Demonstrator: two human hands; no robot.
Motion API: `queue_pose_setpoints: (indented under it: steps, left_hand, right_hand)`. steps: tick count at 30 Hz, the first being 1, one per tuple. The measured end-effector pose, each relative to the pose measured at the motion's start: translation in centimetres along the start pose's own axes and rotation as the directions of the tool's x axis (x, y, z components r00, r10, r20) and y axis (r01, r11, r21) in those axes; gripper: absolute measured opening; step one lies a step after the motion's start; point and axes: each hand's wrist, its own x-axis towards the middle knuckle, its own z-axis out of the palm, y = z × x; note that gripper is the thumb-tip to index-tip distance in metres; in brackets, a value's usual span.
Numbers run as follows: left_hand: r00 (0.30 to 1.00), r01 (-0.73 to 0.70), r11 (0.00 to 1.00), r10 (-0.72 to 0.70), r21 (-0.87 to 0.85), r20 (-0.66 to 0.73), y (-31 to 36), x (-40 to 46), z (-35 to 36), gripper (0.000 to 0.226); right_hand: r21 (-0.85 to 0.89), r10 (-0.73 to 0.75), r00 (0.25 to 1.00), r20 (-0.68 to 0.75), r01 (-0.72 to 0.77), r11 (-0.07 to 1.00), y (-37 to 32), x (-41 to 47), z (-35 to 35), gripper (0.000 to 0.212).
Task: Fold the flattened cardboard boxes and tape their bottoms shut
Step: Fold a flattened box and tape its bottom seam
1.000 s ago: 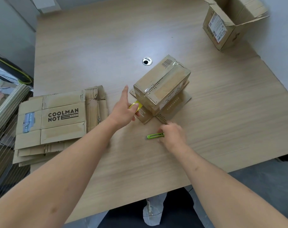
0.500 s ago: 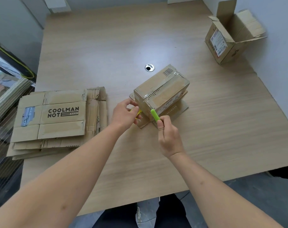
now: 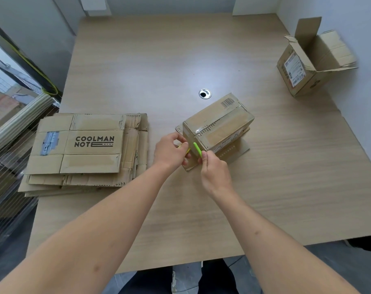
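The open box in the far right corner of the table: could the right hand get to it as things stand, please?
Probably not straight away. The right hand grips a green cutter against the taped box. The open box stands far off across bare table; nothing blocks the way.

Bare forearms, no sleeves, dark trousers

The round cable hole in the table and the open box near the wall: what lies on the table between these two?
Nothing: the head view shows only bare table between the cable hole and the open box.
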Motion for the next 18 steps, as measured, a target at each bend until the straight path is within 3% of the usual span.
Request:
queue_pose_setpoints:
  steps: [9, 13, 18]
  left_hand:
    - [1.000, 0.027, 1.000, -0.027, 0.008, 0.004, 0.6, 0.0, -0.4, 0.010]
    - [0.999, 0.023, 0.999, -0.024, 0.034, 0.039, 0.9, 0.1, -1.3, 0.008]
    - [0.998, 0.005, 0.995, -0.012, 0.103, 0.067, 1.4, 0.3, -1.9, 0.006]
  right_hand:
    - [-0.240, 0.079, 0.995, 0.057, -0.063, 0.969, 0.7, 1.4, -0.1, 0.043]
    - [-0.318, 0.062, 0.984, 0.165, -0.007, 0.948, 2.3, 0.8, 0.2, 0.039]
    - [-0.408, 0.155, 0.940, 0.303, -0.019, 0.913, 5.1, 0.8, 2.2, 0.030]
